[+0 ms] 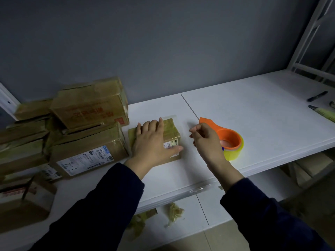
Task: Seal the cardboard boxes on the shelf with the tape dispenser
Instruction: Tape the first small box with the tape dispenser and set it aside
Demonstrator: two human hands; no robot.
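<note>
Handwritten "3-1" marks the label (85, 161) of the front stacked box (87, 151); its print perhaps reads "501E".

Matt white shelf (253, 113), smooth, faintly grained. Brown cardboard box (170, 129), glossy under clear tape, white paper label. Stacked cardboard boxes (90, 104) likewise tape-sheened, creased. Tape dispenser (229, 138): smooth orange plastic, translucent yellowish tape roll. White painted metal frame (313, 33). Dark cloth sleeves (108, 196), matt.

A small box (169, 136) lay on the shelf (253, 124), with stacked boxes (87, 127) to its left and the tape dispenser (229, 142) to its right. Two pens (317, 96) were placed far right. Tape scraps (174, 212) lay on the lower shelf (213, 207).
</note>
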